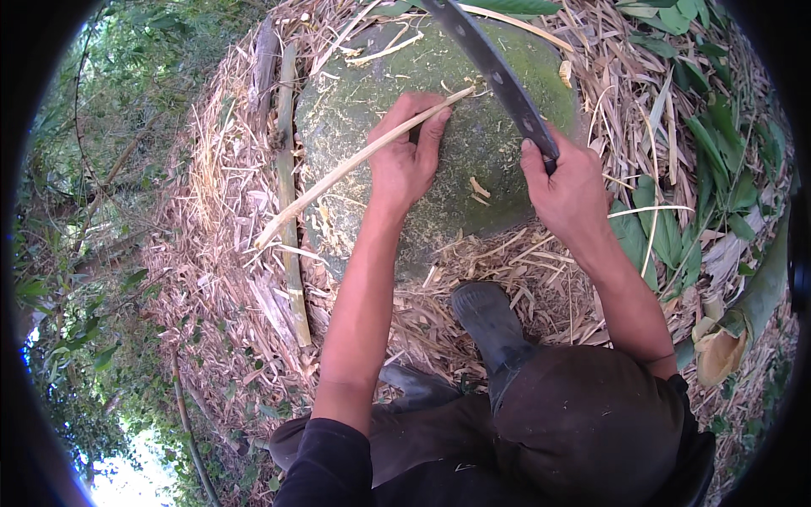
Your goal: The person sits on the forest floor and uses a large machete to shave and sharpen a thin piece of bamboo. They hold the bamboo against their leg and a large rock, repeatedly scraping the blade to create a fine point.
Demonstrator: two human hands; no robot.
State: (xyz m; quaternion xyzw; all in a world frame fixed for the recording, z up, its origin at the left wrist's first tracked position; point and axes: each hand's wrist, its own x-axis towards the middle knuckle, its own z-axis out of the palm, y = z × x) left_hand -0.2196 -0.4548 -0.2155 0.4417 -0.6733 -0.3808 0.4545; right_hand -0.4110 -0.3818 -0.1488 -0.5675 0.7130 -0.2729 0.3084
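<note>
A long, pale, peeled stick (355,162) slants over a flat mossy rock (507,198). My left hand (404,152) is closed on it near its upper end, thumb and fingers against the stick. Its lower end sticks out to the left past the rock's edge. In my right hand (564,173) is the handle of a machete (497,76) with a long dark blade. The blade rises up and left, beyond the top of the view, and passes just right of the stick's tip. Thin pale shavings (480,188) lie scattered on the rock.
Dry leaves and husks (211,245) cover the ground around the rock. A greenish pole (291,287) lies along its left side. My dark boots (488,317) are close to its near edge. Green leaves (718,144) spread at the right, and shrubs (93,211) stand at the left.
</note>
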